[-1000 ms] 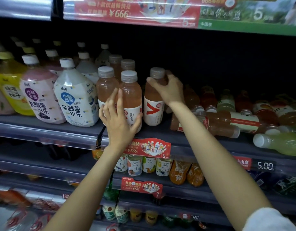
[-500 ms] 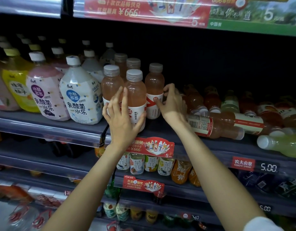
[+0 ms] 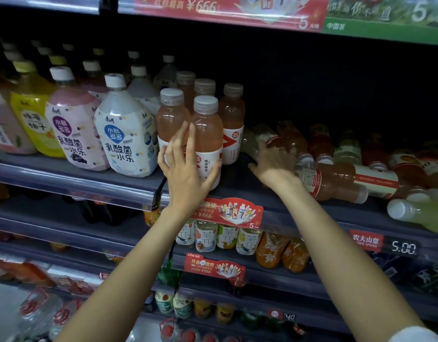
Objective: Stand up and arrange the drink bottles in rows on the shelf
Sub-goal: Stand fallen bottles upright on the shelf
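Several pink drink bottles with grey caps stand in rows on the shelf point(image 3: 237, 186). My left hand point(image 3: 185, 166) presses straight, spread fingers against the front pink bottle point(image 3: 208, 129), thumb at its right side. Just behind and right stands another pink bottle point(image 3: 232, 119) with a red arrow label, untouched. My right hand point(image 3: 274, 164) reaches into a heap of lying bottles; its fingers lie over a lying pink bottle point(image 3: 269, 135), with the thumb spread out to the left. A larger lying pink bottle point(image 3: 336, 178) rests just right of that wrist.
Big pouch-shaped white point(image 3: 125, 134), pink point(image 3: 72, 127) and yellow point(image 3: 33, 117) bottles stand to the left. A pale green bottle point(image 3: 420, 213) lies at the shelf's right front edge. Lower shelves hold tea and orange drinks. A price strip point(image 3: 385, 243) runs along the edge.
My right hand let go of the arrow-label bottle, now upright in the row, and moved right and down onto the lying bottles. My left hand stayed on the front bottle.
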A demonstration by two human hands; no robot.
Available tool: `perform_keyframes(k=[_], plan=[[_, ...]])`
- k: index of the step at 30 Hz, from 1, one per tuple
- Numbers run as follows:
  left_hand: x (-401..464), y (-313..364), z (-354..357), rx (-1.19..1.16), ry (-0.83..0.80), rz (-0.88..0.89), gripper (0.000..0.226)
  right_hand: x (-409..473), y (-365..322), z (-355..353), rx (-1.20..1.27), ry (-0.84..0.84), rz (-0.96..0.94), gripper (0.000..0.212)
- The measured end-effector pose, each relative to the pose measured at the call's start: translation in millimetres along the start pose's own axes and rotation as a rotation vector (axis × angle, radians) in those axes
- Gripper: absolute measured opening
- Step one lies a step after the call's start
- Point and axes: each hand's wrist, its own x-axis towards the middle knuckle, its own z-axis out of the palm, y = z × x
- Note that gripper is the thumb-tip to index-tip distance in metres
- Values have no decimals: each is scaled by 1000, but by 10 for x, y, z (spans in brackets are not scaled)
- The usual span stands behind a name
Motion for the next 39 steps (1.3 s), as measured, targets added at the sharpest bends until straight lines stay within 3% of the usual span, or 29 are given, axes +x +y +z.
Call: perform_keyframes(k=[9, 15, 23, 25, 34, 39], plan=[[-22, -6, 3, -11, -7, -8, 83, 227, -119, 37, -17, 59, 106, 56], [-20, 7, -7, -13, -8, -20, 82, 254, -90, 10, 16, 77, 78, 37], [-27, 12, -20, -17, -6, -26, 82, 45, 95, -321, 539, 303, 142, 50], [-28, 22, -16, -22, -3, -32, 83, 10, 141, -373, 660, 351, 115, 50], [-24, 130, -43, -187, -31, -97, 80, -261, 192, -492, 736, 648, -232, 46], [-26, 204, -109, -306, -30, -185, 79, -168, 43, -706, 800, 488, -172, 51]])
